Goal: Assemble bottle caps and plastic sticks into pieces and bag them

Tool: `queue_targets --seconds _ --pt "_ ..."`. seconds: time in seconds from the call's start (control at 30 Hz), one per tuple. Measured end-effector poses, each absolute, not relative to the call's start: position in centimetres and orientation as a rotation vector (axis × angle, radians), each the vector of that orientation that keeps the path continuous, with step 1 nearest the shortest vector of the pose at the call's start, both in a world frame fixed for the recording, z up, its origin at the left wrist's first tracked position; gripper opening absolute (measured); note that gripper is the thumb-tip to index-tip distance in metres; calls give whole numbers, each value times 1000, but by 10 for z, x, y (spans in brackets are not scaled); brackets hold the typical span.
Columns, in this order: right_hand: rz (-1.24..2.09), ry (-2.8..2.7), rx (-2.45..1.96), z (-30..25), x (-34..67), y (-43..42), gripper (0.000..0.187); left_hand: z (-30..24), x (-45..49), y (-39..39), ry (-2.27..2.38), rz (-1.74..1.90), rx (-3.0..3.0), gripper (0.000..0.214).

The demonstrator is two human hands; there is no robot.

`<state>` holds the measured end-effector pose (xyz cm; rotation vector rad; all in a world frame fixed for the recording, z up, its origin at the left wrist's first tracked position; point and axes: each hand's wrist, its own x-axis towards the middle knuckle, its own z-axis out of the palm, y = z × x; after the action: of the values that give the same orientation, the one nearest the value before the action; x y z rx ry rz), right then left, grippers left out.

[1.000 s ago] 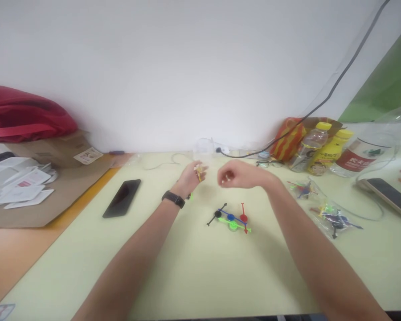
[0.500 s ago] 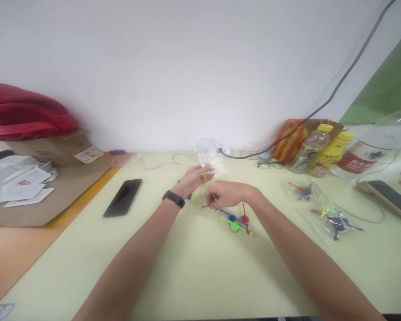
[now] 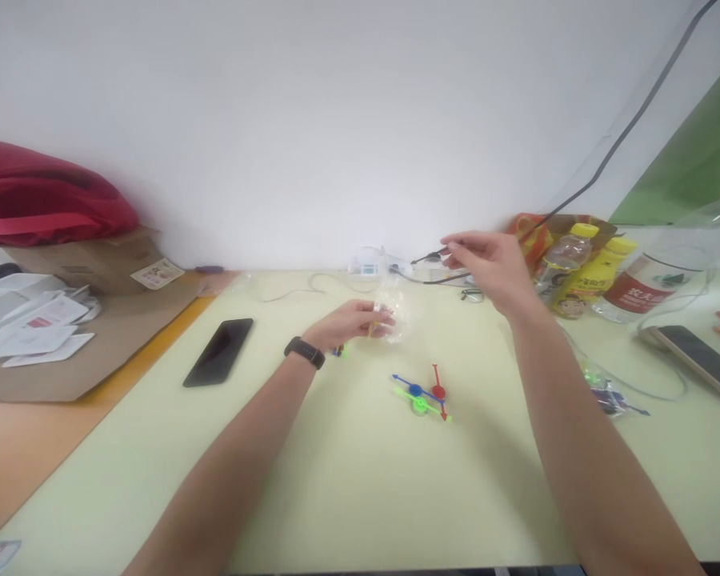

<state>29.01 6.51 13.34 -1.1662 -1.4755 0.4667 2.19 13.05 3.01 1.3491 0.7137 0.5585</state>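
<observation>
My left hand (image 3: 354, 322), wearing a black wristband, is closed on a clear plastic bag (image 3: 399, 316). A bit of yellow (image 3: 371, 328) shows at its fingers. Raised in front of the wall, my right hand (image 3: 485, 260) pinches a dark arrow-shaped spinner (image 3: 432, 257) by one end. On the table between my forearms lie a blue spinner (image 3: 416, 390), a red spinner (image 3: 438, 392) and a green spinner (image 3: 420, 405), overlapping one another. Small coloured pieces (image 3: 340, 350) are partly hidden below my left wrist.
A black phone (image 3: 219, 352) lies left, near a cardboard box (image 3: 96, 264) and white papers (image 3: 42, 336). Bagged spinners (image 3: 615, 398) lie right, beside a second phone (image 3: 705, 364). Bottles (image 3: 594, 276), glasses (image 3: 472, 295) and a dark cable (image 3: 600, 172) are at the back.
My right hand has risen away from the table, up and to the right, carrying the dark spinner. My left hand stays nearly in place, with the bag hanging slightly lower.
</observation>
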Motion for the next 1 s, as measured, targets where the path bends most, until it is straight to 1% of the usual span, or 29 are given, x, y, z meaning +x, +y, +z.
queue_targets --seconds 0.17,0.37,0.5,0.77,1.0 --pt "421 -1485 -1194 128 291 71 27 39 23 123 672 507 1408 38" --pt "311 -1606 -1262 121 284 77 26 45 24 119 617 457 1456 47" --pt "246 -1628 -1299 118 283 79 20 48 26 117 595 452 1484 47" --pt "253 -1669 -1380 118 280 76 20 47 33 111 602 467 1455 42" --pt "98 -1630 -1556 113 278 79 12 46 40 105 553 411 1426 57"
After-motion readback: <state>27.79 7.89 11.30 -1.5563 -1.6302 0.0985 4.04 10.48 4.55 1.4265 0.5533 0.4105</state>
